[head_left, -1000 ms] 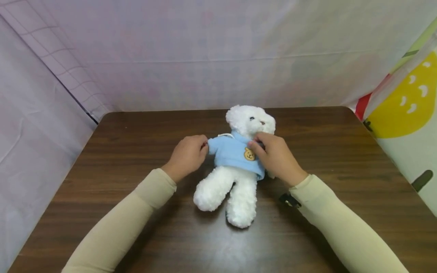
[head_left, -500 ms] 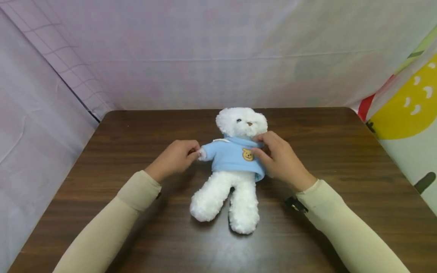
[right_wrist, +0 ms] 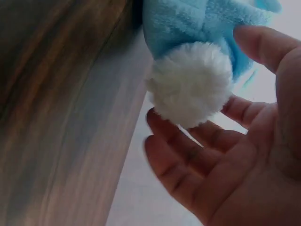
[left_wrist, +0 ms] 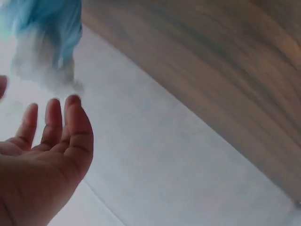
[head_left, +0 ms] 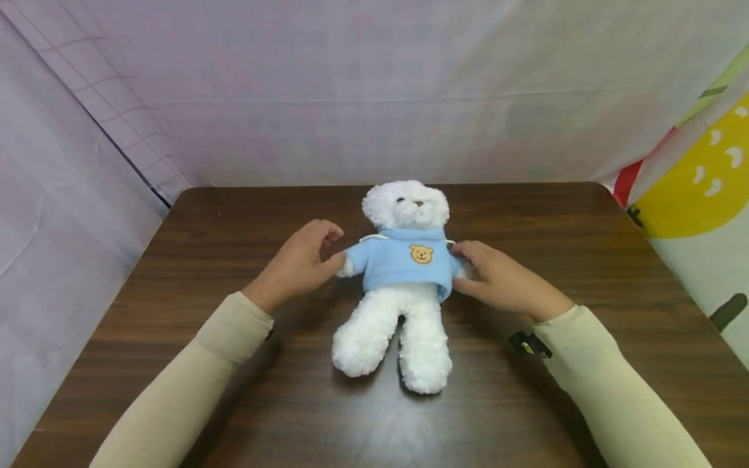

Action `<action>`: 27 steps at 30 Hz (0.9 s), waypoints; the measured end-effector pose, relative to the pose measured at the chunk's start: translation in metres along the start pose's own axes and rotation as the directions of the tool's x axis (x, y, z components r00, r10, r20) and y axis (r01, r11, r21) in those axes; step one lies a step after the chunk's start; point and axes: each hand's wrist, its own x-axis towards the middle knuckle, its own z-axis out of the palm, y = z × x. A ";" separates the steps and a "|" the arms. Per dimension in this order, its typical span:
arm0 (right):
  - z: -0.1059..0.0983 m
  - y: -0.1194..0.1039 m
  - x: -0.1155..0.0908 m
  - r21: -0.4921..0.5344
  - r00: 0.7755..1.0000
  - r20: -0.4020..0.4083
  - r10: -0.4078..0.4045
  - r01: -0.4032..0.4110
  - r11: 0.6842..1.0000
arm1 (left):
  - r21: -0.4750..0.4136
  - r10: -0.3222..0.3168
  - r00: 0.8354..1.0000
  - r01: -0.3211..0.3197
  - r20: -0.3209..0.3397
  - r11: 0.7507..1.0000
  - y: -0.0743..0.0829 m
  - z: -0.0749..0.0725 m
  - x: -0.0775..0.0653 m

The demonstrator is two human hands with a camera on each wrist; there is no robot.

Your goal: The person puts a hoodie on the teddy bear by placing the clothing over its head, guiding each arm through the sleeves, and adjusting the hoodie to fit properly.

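A white plush teddy bear [head_left: 404,276] lies face up on the table, head away and legs toward me. Its light blue shirt [head_left: 389,263] carries a tan bear-face patch [head_left: 421,253]. Beside the paw on the left is my left hand [head_left: 295,266], thumb and fingers spread apart; in the left wrist view its fingertips sit just off the blurred white paw [left_wrist: 42,63]. My right hand [head_left: 506,279] is at the other arm. Seen from the right wrist, its loosely bent fingers lie around the fluffy paw [right_wrist: 193,84], with the thumb by the blue sleeve [right_wrist: 178,23].
The dark wood-grain table [head_left: 210,227] has rounded far corners. Behind it hangs a pale curtain [head_left: 363,97], with another white cloth [head_left: 52,214] on the left. A cloth with a yellow print [head_left: 696,175] hangs at the right edge.
The bear has straightened and its head has shifted left. My left hand has let go of the paw and spread its fingers. My right hand has moved from the collar to the right-side arm.
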 end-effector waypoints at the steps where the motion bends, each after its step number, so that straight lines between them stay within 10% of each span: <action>1: 0.000 0.001 0.001 -0.013 1.000 0.005 -0.010 0.010 1.000 | 0.018 0.012 1.000 -0.013 0.019 1.000 0.003 0.003 0.002; 12: 0.000 -0.007 0.009 -0.059 0.988 -0.153 0.003 -0.013 0.998 | 0.191 0.033 0.998 -0.044 0.060 0.981 0.000 0.020 0.001; 19: 0.000 -0.002 0.007 0.030 0.993 -0.092 0.074 -0.071 0.997 | 0.070 0.037 0.995 -0.044 0.097 0.997 -0.013 0.014 -0.007; 27: -0.006 0.005 -0.001 -0.101 0.992 -0.083 0.095 -0.103 0.989 | 0.280 0.028 0.997 -0.049 0.079 0.959 -0.011 0.013 -0.014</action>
